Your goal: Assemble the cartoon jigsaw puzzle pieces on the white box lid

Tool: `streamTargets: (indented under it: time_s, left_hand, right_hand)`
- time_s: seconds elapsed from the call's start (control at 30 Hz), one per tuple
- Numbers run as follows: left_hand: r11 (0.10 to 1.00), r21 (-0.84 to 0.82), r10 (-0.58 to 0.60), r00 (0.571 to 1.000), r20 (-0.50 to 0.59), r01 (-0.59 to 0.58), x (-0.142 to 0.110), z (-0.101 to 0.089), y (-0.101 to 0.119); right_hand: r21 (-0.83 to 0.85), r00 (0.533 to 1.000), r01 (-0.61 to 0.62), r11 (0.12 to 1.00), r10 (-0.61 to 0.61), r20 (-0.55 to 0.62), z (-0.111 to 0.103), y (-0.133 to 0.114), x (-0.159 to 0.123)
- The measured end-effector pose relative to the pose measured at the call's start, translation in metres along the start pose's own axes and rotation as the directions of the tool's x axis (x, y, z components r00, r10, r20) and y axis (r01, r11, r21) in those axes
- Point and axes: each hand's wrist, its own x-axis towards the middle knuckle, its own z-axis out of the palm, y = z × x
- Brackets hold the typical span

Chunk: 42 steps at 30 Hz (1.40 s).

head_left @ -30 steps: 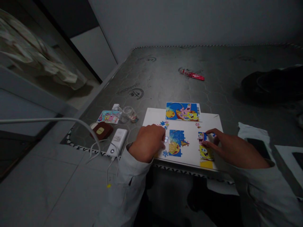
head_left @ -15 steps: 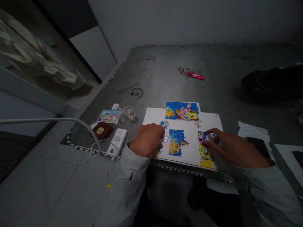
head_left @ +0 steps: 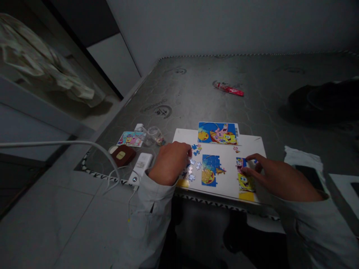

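My left hand (head_left: 171,161) is closed over the left side of a white board (head_left: 227,152). Its fingertips point down at loose puzzle pieces (head_left: 191,176), and whatever they pinch is hidden. To its right lies a partly joined puzzle section (head_left: 211,170), blue with a yellow round shape. My right hand (head_left: 276,175) has thumb and index finger on the top of a second puzzle section (head_left: 244,181), a narrow strip with a yellow cartoon face. A picture card (head_left: 218,133) lies along the board's far edge. More loose pieces (head_left: 196,149) sit below it.
Left of the board are a white power bank (head_left: 142,164) with a cable, a brown case (head_left: 122,155), a clear cup (head_left: 156,135) and a small picture card (head_left: 131,139). A red wrapper (head_left: 230,89) lies farther back. A dark phone (head_left: 308,177) rests on the right.
My left hand has shifted slightly left and away from me, uncovering more silvery loose pieces. My right hand keeps its place on the strip. The whole view has shifted slightly.
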Motion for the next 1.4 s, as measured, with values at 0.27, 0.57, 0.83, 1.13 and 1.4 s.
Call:
streamTargets:
  time_s: [0.27,0.57,0.83,1.13,1.4]
  left_hand:
    - [0.995,0.031,-0.097,0.995,-0.011,0.098,0.002,0.006,0.015]
    - [0.993,0.025,-0.118,0.993,-0.024,0.119,0.01,0.014,0.016]
    - [0.998,0.021,-0.061,0.997,-0.053,0.062,0.01,0.016,0.017]
    - [0.997,-0.008,-0.078,0.988,-0.132,0.077,0.006,0.01,0.016]
    - [0.997,-0.079,-0.026,0.975,-0.219,0.009,0.006,0.008,0.018]
  right_hand:
    - [-0.015,1.0,0.001,1.0,-0.001,-0.004,-0.001,-0.001,0.0]
    - [-0.01,1.0,-0.014,1.0,0.014,0.004,0.0,0.003,0.0]
    - [-0.025,1.0,-0.016,1.0,0.015,-0.018,0.002,0.006,0.0]
    - [-0.036,0.999,-0.013,0.999,0.012,-0.045,0.004,0.007,0.001]
    - [-0.051,0.997,-0.001,0.999,-0.003,-0.077,0.002,0.003,-0.005]
